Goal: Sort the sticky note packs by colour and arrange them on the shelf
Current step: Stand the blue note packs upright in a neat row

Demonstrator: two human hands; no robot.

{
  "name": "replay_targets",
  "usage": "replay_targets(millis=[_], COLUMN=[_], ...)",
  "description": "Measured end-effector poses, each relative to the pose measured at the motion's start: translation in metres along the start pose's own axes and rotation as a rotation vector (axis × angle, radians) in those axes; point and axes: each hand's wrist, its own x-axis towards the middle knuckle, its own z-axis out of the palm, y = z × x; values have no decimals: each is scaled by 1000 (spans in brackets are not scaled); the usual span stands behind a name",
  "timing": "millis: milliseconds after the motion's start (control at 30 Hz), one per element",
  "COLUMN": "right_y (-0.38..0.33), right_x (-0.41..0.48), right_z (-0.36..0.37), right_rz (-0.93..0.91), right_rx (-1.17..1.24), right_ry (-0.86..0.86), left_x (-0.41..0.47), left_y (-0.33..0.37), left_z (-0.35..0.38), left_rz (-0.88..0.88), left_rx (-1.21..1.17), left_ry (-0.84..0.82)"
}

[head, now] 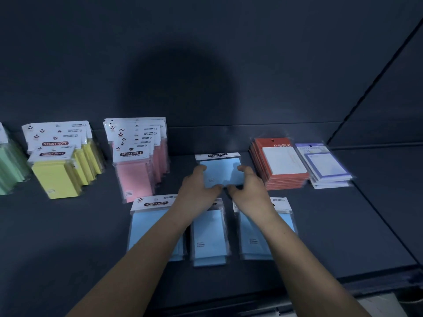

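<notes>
head view, looking down on a wide, flat, dark matte shelf (343,225), with a plain dark back panel (251,53) rising behind it and a soft round shadow (178,92) on that panel. the light is dim and bluish, and a thin seam runs diagonally up the right side.

along the back, from the left, stands a leaning row of mint green sticky note packs (9,168), cut off by the frame edge. next come a fanned stack of yellow sticky note packs (57,179) and a fanned stack of pink sticky note packs (135,177). all are in glossy clear sleeves with white card headers. further right lies a flat pile of red-backed white notepads (283,165), and just beside it a pile of purple-bordered notepads (329,165) in shiny wrap.

between the pink stack and the red pile is a pale blue rectangular sticky note pack (220,170), toward the back of the shelf with its header end away from the person. the left hand (196,186) grips its left side and the right hand (248,187) its right side. the fingers (200,169) curl over the edges, and the thumbs nearly meet at the near edge. i cannot tell whether it rests on the shelf or is just above it.

nearer the front, partly under the bare forearms, three more pale blue sticky note packs (209,236) lie flat side by side in a row.
</notes>
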Motion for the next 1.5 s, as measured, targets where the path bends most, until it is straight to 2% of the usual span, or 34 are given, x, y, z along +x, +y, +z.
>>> replay_targets(millis=[67,200,267,333,467,667,767,900,1067,1167,1333,1500], right_y=[0,2,1,4,18,52,64,71,72,72,70,69], right_x=[-2,-11,-18,-23,-38,-67,-75,-78,-79,-82,-82,-78], right_z=[0,-3,-9,-18,-39,-59,-61,-55,-54,-57,-56,-53], right_rz=[63,123,113,76,-58,-113,-103,-72,-19,23,101,111], right_rx=[229,690,883,966,828,498,308,64,-250,-416,-491,-260], right_ry=[26,138,192,258,271,273,306,323,356,371,256,200], left_x=[4,-2,-10,-20,-44,-65,-72,-71,-74,-79,-83,-86], left_y=[2,9,14,21,28,19,16,16,10,6,7,12], left_z=[2,-4,-9,-12,-5,22,30,30,32,34,40,44], left_rz=[-45,37,57,61,77,135,297,463,474,464,430,347], left_rx=[-163,-438,-548,-644,-646,-230,10,210,448,606,679,505], left_ry=[112,386,378,258,10,-42,0,80,154,144,97,88])
